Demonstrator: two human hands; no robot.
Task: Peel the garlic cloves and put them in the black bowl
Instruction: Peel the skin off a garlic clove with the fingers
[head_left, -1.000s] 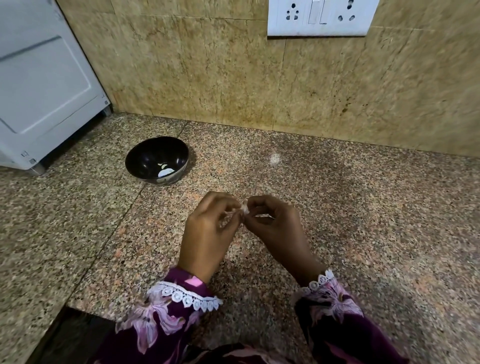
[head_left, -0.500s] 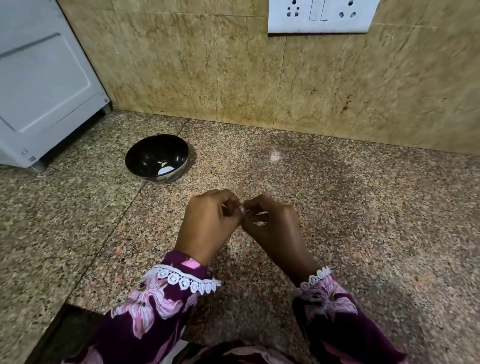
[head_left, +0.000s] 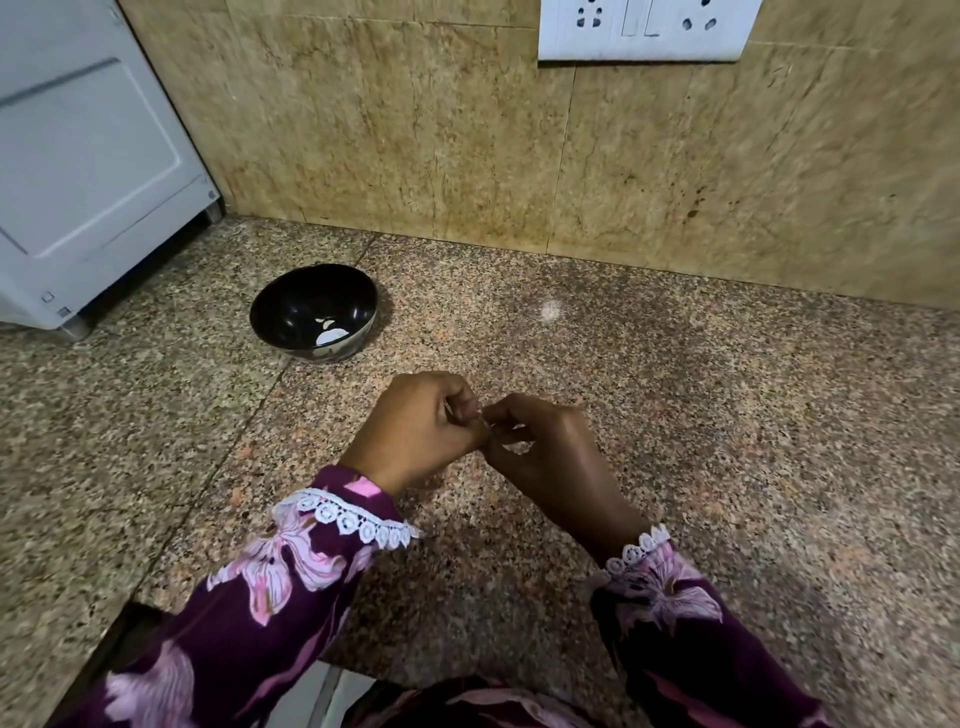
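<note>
My left hand (head_left: 421, 431) and my right hand (head_left: 545, 457) meet above the middle of the granite counter. Between their curled fingertips they pinch a small white garlic clove (head_left: 484, 415), of which only a sliver shows. The black bowl (head_left: 280, 317) stands on the counter up and to the left of my hands, a hand's width away. A couple of pale peeled cloves (head_left: 332, 335) lie at its bottom.
A white appliance (head_left: 78, 171) stands on the counter at far left, just behind the bowl. The tiled wall (head_left: 467, 145) runs along the back with a white socket plate (head_left: 644, 31) high on it. The counter's front edge (head_left: 156, 608) drops off at lower left.
Both hands stay together on the clove. The left hand's fingers have curled further over it, so less of the white clove shows than a second ago.
</note>
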